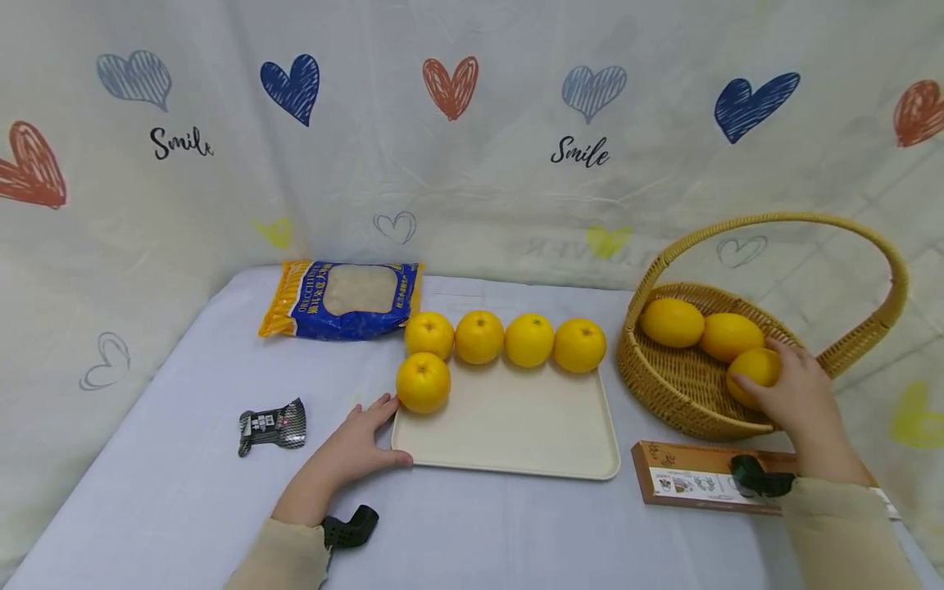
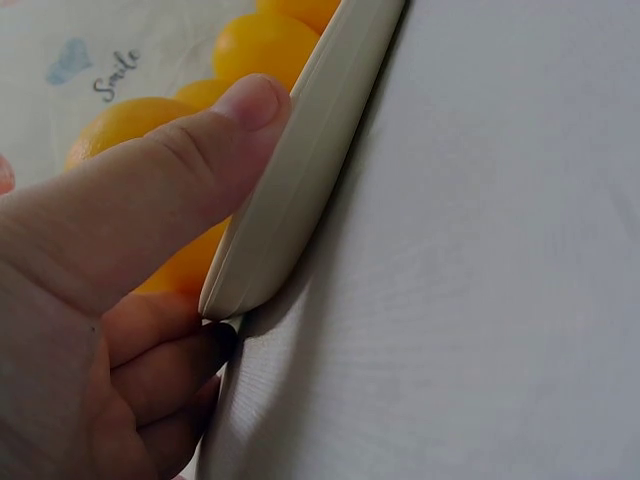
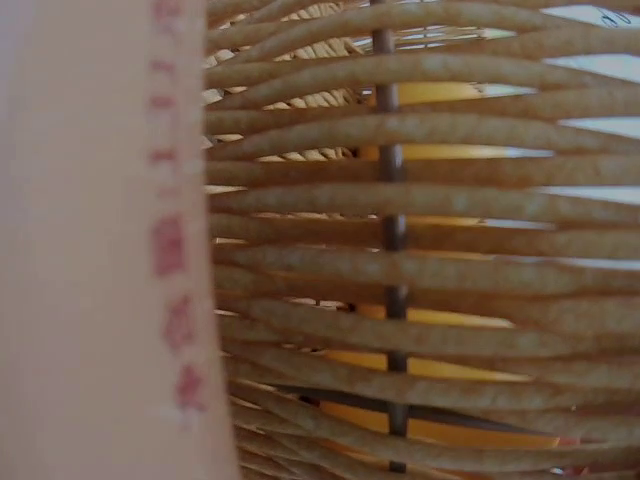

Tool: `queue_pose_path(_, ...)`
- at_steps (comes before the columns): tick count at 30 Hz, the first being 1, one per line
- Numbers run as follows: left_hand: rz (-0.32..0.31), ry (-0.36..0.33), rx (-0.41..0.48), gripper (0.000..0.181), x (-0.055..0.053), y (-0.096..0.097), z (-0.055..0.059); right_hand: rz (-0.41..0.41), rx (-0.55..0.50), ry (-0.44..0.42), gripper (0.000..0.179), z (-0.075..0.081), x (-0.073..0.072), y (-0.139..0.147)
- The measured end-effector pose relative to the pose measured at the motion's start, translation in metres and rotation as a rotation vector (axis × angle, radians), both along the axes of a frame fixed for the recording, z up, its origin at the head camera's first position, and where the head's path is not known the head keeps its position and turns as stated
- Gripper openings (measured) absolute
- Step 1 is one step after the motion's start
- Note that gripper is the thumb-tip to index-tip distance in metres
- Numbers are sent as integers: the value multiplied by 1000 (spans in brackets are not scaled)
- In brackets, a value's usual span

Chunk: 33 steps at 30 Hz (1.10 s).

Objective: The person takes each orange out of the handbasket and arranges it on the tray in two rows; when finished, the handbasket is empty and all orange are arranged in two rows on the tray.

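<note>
My left hand [image 1: 359, 445] holds the near left corner of a cream tray [image 1: 516, 426]. In the left wrist view the thumb [image 2: 200, 150] lies against the tray's outer wall [image 2: 290, 210], with the other fingers bent at the corner. Several oranges [image 1: 480, 337] line the tray's far edge, and one more orange [image 1: 424, 383] sits before the leftmost. At the right, my right hand [image 1: 804, 393] grips an orange [image 1: 754, 373] inside a wicker basket [image 1: 664, 401]. Two other oranges [image 1: 673, 322] lie beside it. The basket's weave hides this hand in the right wrist view.
A blue and yellow pasta bag [image 1: 347, 299] lies behind the tray's left end. Left of the tray is a small black packet [image 1: 273, 427]. A long brown box [image 1: 693, 467] lies before the basket, under my right forearm. The basket's tall handle [image 1: 767, 219] arches above it.
</note>
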<state>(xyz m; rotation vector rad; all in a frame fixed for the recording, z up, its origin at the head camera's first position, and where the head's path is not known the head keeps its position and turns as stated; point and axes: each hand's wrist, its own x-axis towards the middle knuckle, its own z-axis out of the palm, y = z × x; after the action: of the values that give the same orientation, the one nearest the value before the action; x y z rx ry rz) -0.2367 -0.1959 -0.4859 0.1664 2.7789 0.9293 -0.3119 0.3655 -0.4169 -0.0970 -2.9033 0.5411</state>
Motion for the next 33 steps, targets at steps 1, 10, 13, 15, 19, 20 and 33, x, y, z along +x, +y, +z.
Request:
queue_pose_path(1, 0, 0, 0, 101, 0, 0, 0, -6, 4, -7, 80, 0, 0, 0)
queue_pose_path(10, -11, 1, -13, 101, 1, 1, 1, -33, 28, -39, 83, 0, -1, 0)
queue_pose_path(13, -14, 0, -12, 101, 1, 1, 1, -35, 34, -51, 84, 0, 0, 1)
queue_pose_path(15, -17, 1, -13, 101, 1, 1, 1, -35, 43, -60, 86, -1, 1, 2)
queue_pose_path(19, -24, 5, -19, 101, -1, 1, 0, -40, 54, -71, 88, -2, 2, 2)
queue_pose_path(20, -24, 5, -19, 101, -1, 2, 1, -39, 54, -71, 88, -2, 2, 2)
queue_pose_path(33, -32, 17, -2, 102, 1, -1, 2, -44, 27, -34, 86, -1, -1, -1)
